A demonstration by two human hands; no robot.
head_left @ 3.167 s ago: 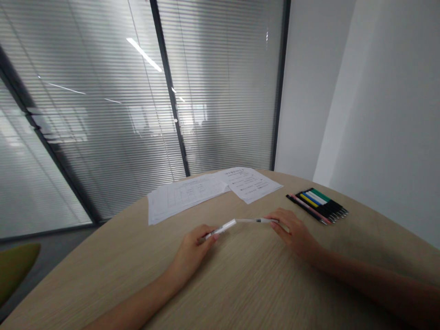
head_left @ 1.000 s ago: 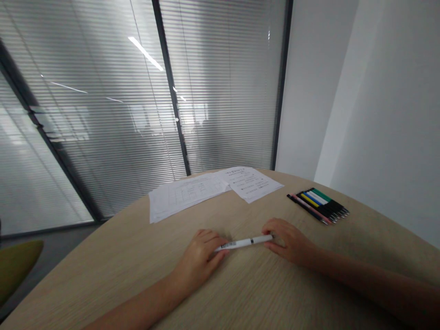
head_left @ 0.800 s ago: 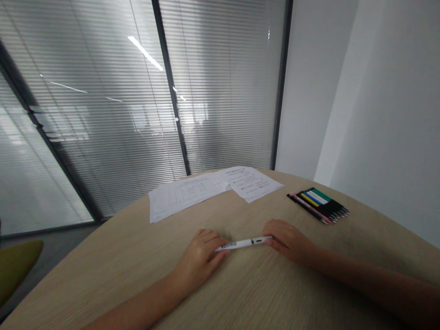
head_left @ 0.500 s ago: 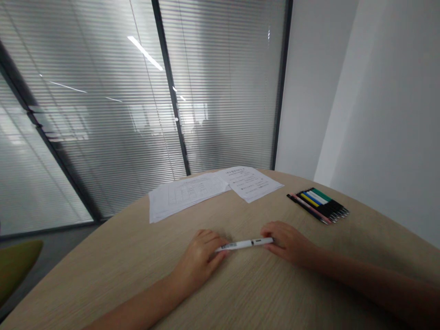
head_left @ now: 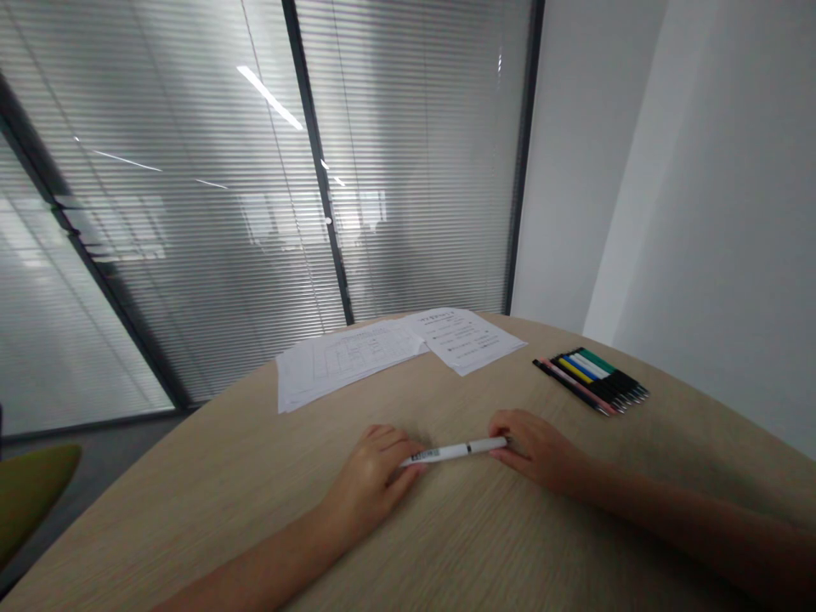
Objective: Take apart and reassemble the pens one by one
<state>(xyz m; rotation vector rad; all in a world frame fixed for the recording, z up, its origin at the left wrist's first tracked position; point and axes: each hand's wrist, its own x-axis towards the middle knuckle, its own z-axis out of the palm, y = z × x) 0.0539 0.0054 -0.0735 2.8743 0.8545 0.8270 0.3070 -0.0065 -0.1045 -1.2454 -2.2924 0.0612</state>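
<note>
A white pen (head_left: 454, 451) with a dark band and small dark print is held level, just over the table, between my two hands. My left hand (head_left: 375, 467) pinches its left end between thumb and fingers. At the other end, my right hand (head_left: 529, 449) is closed on the pen with thumb and fingertips. Beyond the right hand, a row of pens (head_left: 590, 380) lies side by side, with green, white, blue, yellow, pink and black among their colours.
Printed paper sheets (head_left: 350, 361) lie at the table's far side, partly overlapping a second group of sheets (head_left: 468, 340). The wooden table (head_left: 255, 484) has a curved edge. A yellow-green chair (head_left: 38, 484) stands at left. Behind are glass panels with blinds (head_left: 421, 170).
My right hand has shifted very slightly right, and the print on the pen's right part no longer shows, as if that part had turned. My left hand stays in place.
</note>
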